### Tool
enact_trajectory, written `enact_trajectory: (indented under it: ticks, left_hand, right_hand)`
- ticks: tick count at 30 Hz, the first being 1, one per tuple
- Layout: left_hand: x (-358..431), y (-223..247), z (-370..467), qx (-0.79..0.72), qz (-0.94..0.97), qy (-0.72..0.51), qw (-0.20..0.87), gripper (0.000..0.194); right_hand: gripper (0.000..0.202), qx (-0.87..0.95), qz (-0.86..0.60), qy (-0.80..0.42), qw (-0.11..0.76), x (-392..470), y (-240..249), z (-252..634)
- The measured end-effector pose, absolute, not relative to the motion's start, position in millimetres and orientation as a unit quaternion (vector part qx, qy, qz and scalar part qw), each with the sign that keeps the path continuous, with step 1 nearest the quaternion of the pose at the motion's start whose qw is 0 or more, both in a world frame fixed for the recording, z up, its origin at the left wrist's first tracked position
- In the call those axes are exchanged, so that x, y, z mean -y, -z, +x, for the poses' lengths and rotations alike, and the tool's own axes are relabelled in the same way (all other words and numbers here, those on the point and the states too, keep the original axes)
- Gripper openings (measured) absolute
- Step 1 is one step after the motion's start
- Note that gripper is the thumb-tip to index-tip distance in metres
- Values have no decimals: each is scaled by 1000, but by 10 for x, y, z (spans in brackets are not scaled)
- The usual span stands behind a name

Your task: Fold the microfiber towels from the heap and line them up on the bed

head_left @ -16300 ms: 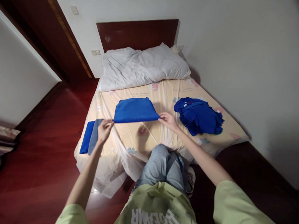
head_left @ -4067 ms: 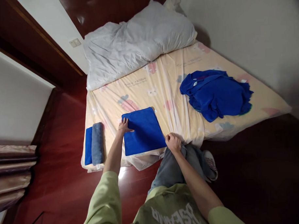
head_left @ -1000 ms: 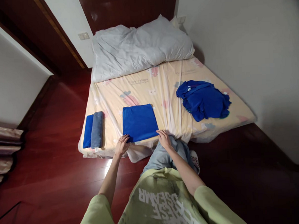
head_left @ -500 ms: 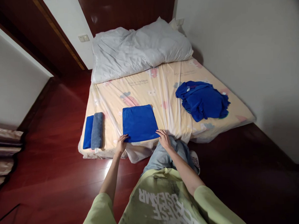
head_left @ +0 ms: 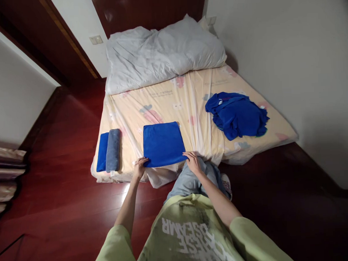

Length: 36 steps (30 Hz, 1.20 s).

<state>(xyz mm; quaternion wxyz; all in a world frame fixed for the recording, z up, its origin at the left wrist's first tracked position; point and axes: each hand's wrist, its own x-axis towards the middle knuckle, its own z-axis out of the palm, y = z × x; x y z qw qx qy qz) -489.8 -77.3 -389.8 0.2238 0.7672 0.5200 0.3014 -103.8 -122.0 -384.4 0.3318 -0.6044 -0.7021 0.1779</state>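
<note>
A square blue towel [head_left: 163, 143] lies flat near the front edge of the bed. My left hand [head_left: 140, 166] pinches its near left corner, and my right hand [head_left: 192, 161] pinches the near right corner. The edge between the two hands looks pulled straight. To the left of my left hand lie a folded blue cloth [head_left: 102, 152] and, against it, a folded grey towel [head_left: 113, 149] with a small white tag. A crumpled heap of blue cloths [head_left: 238, 116] rests on the right side of the bed.
The bed [head_left: 127, 109] has a pale yellow sheet printed with carrots. A bunched white quilt [head_left: 162, 56] lies at the headboard [head_left: 147, 11]. A wall [head_left: 288, 65] runs along the right. The dark red floor [head_left: 69, 164] shows on the left, with a curtain [head_left: 6, 166] beyond.
The near edge of the blue towel has shifted slightly toward me, and its near corners remain in my hands. The other cloths stay in place on the bed.
</note>
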Motion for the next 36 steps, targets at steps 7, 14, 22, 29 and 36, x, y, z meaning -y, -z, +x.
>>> enact_trajectory:
  ticks: [7,14,22,29,36]
  left_hand:
    - [719,3887,-4878,-532,753,-310,233,37]
    - [643,3929,-4862,-586,694,-350,230,31]
    - [629,3926,-4810,-627,629,-380,260,36]
    - [618,3914,-4776,-632,598,-389,303,38]
    - [633,3855,-4704,-646,552,-410,333,36]
  right_hand:
    - [54,671,-606,-215,370,1135,3853,-1041]
    - [25,605,-654,-242,385,992,3960,-1038]
    - [40,539,-705,-256,383,937,4145,-1033]
    - [39,508,-718,-260,399,924,4123,-1045]
    - [40,481,-741,-253,393,862,4080,-1083]
